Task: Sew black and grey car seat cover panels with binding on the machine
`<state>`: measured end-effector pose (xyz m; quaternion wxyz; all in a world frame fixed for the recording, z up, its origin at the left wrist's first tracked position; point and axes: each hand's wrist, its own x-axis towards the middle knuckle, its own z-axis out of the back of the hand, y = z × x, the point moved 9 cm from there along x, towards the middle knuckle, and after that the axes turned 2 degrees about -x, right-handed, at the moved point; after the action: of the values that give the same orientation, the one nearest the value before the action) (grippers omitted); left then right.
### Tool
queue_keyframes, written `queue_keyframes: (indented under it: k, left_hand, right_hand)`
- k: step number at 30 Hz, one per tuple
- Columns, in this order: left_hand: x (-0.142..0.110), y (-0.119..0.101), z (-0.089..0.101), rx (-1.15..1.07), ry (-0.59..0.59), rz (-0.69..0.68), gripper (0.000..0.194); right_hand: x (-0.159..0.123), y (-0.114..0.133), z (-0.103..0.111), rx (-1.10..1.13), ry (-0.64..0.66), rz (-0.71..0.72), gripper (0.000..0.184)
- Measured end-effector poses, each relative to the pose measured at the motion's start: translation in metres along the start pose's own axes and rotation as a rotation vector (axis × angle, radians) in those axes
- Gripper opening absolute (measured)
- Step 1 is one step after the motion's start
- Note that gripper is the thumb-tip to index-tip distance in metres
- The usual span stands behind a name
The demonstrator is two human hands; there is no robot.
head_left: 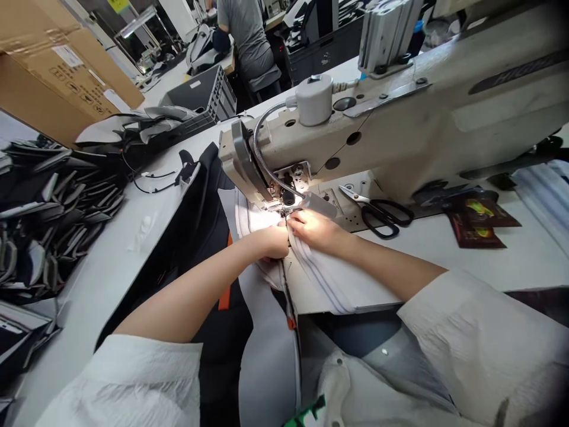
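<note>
My left hand (272,242) is closed on the edge of a grey fabric panel (269,362), close in front of the lit presser foot of a sewing machine (400,130). Just right of it, my right hand (313,230) pinches a white fabric strip (326,281) with dark stripes, which trails toward the table's front edge. Both hands nearly touch; my fingers hide the exact grip. The grey panel hangs down over my lap, with black fabric (222,362) and an orange strip (224,296) to its left. Black-handled scissors (377,214) lie to the right of my right hand.
Dark red packets (482,222) lie on the right of the table (427,261). Piles of dark cut pieces (53,213) fill the far left, below a cardboard box (66,71). Behind the machine stand a grey crate (217,95) and a seated person (249,38).
</note>
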<state>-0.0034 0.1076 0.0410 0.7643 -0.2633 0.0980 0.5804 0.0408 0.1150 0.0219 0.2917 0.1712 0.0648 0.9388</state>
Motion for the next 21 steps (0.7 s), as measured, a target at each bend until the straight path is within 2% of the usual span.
queue_keyframes:
  k: [2,4,7,9,14,17,21]
  left_hand:
    - [-0.007,0.013,-0.002,-0.004,0.118,0.122,0.035]
    - [-0.017,0.023,-0.005,-0.106,0.238,0.211,0.036]
    - [-0.028,0.027,-0.008,-0.457,0.311,0.183,0.041]
    - [-0.031,0.030,-0.012,-0.698,0.276,0.123,0.046]
    - [-0.033,0.043,-0.025,-1.148,0.063,-0.016,0.068]
    - [-0.035,0.048,-0.027,-1.232,-0.003,-0.021,0.078]
    - [-0.038,0.052,-0.025,-1.170,-0.008,0.041,0.074]
  right_hand:
    - [-0.003,-0.002,0.002,0.000,0.022,-0.047,0.031]
    - [-0.006,-0.003,0.004,0.019,0.027,-0.091,0.043]
    - [-0.010,-0.004,0.004,0.063,0.057,-0.126,0.058]
    - [-0.010,-0.004,0.003,0.089,0.085,-0.123,0.062]
    - [-0.008,0.000,0.001,0.117,0.126,-0.093,0.064]
    - [-0.005,0.005,0.002,0.089,0.097,-0.057,0.064]
    - [-0.002,0.007,0.000,0.036,0.060,-0.078,0.067]
